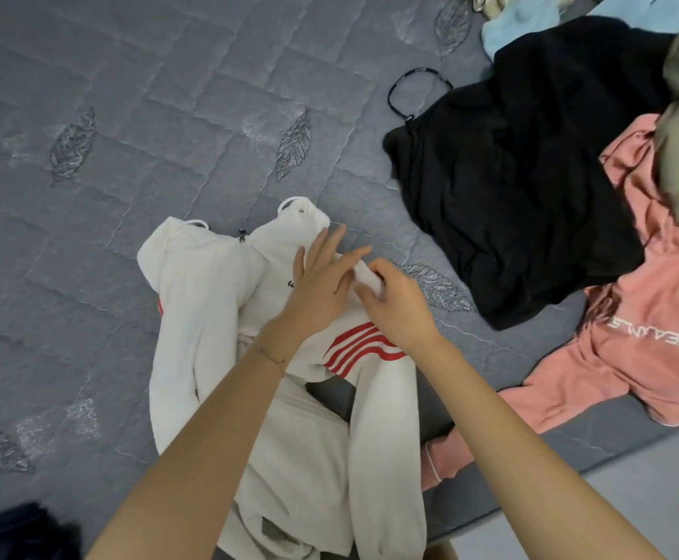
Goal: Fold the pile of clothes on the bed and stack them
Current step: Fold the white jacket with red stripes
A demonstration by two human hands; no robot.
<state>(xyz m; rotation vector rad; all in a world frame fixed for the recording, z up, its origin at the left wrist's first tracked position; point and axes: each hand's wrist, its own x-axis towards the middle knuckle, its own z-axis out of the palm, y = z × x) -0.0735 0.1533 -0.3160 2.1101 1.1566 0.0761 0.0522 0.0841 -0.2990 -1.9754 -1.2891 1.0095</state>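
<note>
White hoodie (196,309) lies on the bed (127,115). Left hand (319,286) presses it, fingers straight. Right hand (396,307) pinches a hoodie fold. Black garment (511,187) lies right of hoodie.

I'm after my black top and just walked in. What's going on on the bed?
A person is folding a white hoodie with red stripes, spread on the grey bedspread. The left hand presses flat on its chest, while the right hand pinches a bit of its white fabric. A black garment and a pink sweatshirt lie unfolded to the right, not yet stacked.
</note>
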